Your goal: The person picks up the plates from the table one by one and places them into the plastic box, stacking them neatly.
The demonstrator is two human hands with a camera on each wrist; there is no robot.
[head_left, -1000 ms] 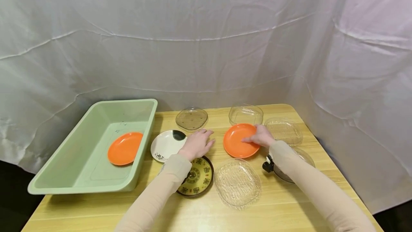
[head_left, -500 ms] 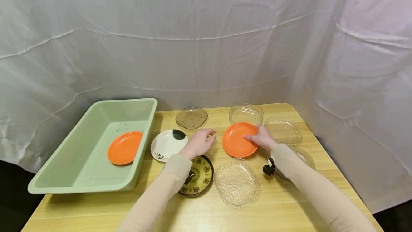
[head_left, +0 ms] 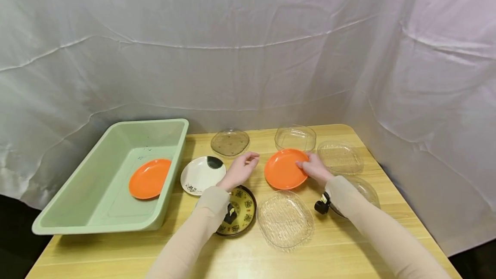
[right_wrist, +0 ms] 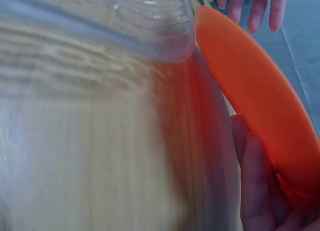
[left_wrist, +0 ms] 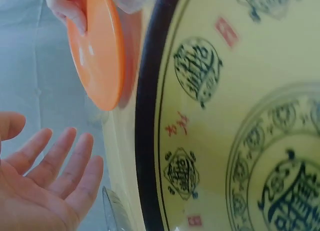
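Pinching the right-hand rim of the orange plate (head_left: pixel 284 169), my right grip (head_left: pixel 317 168) lays its thumb over the upper face and curls its fingers beneath. Being round, the plate has no long axis; its hollow face turns upward with a tilt, so the head view gives nearly a full circle, while the left wrist view narrows it to a slim oval. From the right wrist I see it almost edge-on. It is over the desk (head_left: pixel 329 255), beyond the ribbed clear dish (head_left: pixel 284 219) and just in front of the deep clear dish (head_left: pixel 296 137). Whether its lower rim touches the desk I cannot tell.

My left grip (head_left: pixel 239 171) is loose, fingers slightly apart, in the air near the white plate (head_left: pixel 200 175) and the patterned plate (head_left: pixel 246 208).

Much is covered: my left sleeve (head_left: pixel 205 212) and a black wrist camera (head_left: pixel 230 214) hide part of the patterned plate, and my right sleeve (head_left: pixel 372 216) crosses the dark-rimmed glass dish (head_left: pixel 364 187). Inside the green basin (head_left: pixel 159 134), the basin's side wall cuts off the second orange plate (head_left: pixel 148 179). In the right wrist view the nearest clear surface is blurred
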